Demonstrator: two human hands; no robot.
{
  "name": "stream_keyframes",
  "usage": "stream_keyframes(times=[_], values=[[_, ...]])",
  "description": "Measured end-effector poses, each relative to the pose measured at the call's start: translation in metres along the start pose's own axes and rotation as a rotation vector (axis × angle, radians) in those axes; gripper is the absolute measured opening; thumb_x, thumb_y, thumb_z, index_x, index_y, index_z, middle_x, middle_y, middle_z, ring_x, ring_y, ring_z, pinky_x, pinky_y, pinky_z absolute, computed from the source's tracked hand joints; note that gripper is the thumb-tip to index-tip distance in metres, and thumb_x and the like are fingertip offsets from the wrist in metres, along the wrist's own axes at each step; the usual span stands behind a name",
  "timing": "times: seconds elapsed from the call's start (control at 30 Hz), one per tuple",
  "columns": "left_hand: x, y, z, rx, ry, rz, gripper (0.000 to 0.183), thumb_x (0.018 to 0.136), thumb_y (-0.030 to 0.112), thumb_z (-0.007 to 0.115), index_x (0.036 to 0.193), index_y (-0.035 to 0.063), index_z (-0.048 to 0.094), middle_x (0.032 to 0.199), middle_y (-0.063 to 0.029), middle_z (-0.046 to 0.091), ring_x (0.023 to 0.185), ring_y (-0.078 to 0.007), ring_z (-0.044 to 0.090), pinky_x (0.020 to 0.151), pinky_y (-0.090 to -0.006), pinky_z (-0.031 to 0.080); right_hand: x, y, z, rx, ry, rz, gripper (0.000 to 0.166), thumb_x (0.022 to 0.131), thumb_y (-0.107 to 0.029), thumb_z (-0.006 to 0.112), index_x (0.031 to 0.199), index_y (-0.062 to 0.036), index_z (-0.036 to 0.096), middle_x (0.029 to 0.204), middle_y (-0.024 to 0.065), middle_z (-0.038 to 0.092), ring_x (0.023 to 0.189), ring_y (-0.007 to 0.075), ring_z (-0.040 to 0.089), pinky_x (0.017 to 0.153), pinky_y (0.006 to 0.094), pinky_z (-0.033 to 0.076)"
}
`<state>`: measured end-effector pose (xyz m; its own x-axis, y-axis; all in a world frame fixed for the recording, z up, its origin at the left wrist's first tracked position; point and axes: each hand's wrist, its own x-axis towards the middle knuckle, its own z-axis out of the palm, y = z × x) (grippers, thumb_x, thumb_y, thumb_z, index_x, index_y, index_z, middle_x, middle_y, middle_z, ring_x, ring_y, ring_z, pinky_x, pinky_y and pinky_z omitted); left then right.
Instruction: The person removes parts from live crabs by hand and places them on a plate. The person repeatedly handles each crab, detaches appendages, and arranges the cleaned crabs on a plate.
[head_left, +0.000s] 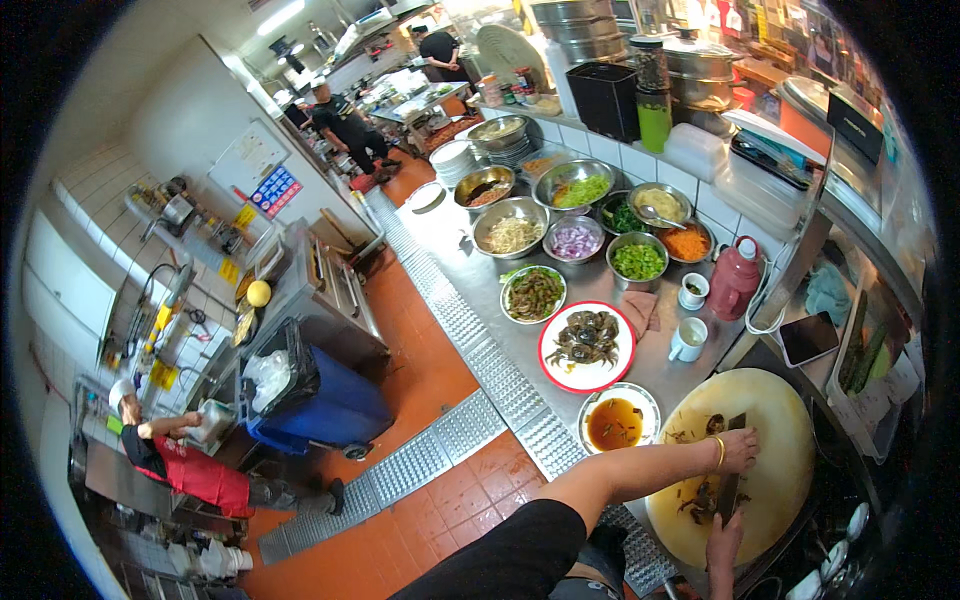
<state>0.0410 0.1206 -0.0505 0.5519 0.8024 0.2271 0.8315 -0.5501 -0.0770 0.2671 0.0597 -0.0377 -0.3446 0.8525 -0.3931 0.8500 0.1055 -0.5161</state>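
A cleaver (727, 491) lies across a thick round chopping board (780, 450), its blade down among dark crab pieces. My right hand (725, 536) grips its handle at the near end. My left hand (740, 450), a gold bangle at the wrist, bears on the blade's other end with curled fingers. A dark crab piece (702, 501) with legs lies beside the blade, and another crab piece (715, 424) sits farther up the board. Brown juice and bits are spread around them. Beyond the board, several dark crabs (587, 337) are heaped on a red-rimmed white plate (550, 322).
A dish of brown sauce (615, 424) stands beside the board. Up the steel counter (491, 281) are bowls of chopped vegetables (636, 259), a mug (688, 341) and a red vacuum flask (735, 277). A phone (808, 339) lies right. Co-workers (195, 465) stand elsewhere.
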Motion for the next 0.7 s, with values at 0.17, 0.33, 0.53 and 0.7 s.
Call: stream_keyframes(times=[0.17, 0.33, 0.53, 0.7], values=[[-0.038, 0.031, -0.093, -0.376, 0.219, -0.332, 0.023, 0.082, 0.018, 0.064, 0.103, 0.0088, 0.068, 0.118, -0.0086, 0.061, 0.114, -0.025, 0.057, 0.099, -0.0423, 0.046, -0.008, 0.002, -0.011, 0.154, 0.045, -0.197, 0.042, 0.097, -0.012, 0.061, 0.133, 0.0072, 0.05, 0.117, 0.0247, 0.064, 0.105, 0.0391, 0.063, 0.09, 0.0464, 0.047], [-0.074, 0.066, -0.027, -0.456, 0.375, -0.583, 0.016, 0.084, 0.012, 0.059, 0.098, 0.0059, 0.065, 0.107, -0.0129, 0.06, 0.104, -0.0316, 0.061, 0.089, -0.0434, 0.051, -0.012, 0.028, -0.054, 0.171, 0.287, -0.232, 0.037, 0.099, -0.019, 0.061, 0.128, 0.0043, 0.057, 0.113, 0.0233, 0.068, 0.104, 0.0352, 0.066, 0.089, 0.0414, 0.05], [-0.101, 0.082, -0.057, -0.532, 0.366, -0.762, 0.012, 0.079, 0.009, 0.068, 0.089, 0.0058, 0.062, 0.091, -0.0159, 0.058, 0.083, -0.0365, 0.061, 0.071, -0.0466, 0.051, 0.018, 0.055, -0.092, -0.375, 0.457, -0.117, 0.058, 0.094, -0.03, 0.065, 0.144, -0.0082, 0.045, 0.119, 0.0233, 0.067, 0.102, 0.0384, 0.068, 0.081, 0.0475, 0.055], [-0.097, 0.111, -0.051, -0.56, 0.14, -0.776, 0.023, 0.085, 0.018, 0.072, 0.104, 0.0066, 0.066, 0.093, -0.0126, 0.059, 0.086, -0.0341, 0.062, 0.075, -0.044, 0.05, 0.012, 0.103, -0.068, -0.658, 0.525, -0.329, 0.056, 0.092, -0.031, 0.067, 0.142, -0.0108, 0.05, 0.127, 0.0161, 0.063, 0.109, 0.0333, 0.064, 0.086, 0.0434, 0.056]])
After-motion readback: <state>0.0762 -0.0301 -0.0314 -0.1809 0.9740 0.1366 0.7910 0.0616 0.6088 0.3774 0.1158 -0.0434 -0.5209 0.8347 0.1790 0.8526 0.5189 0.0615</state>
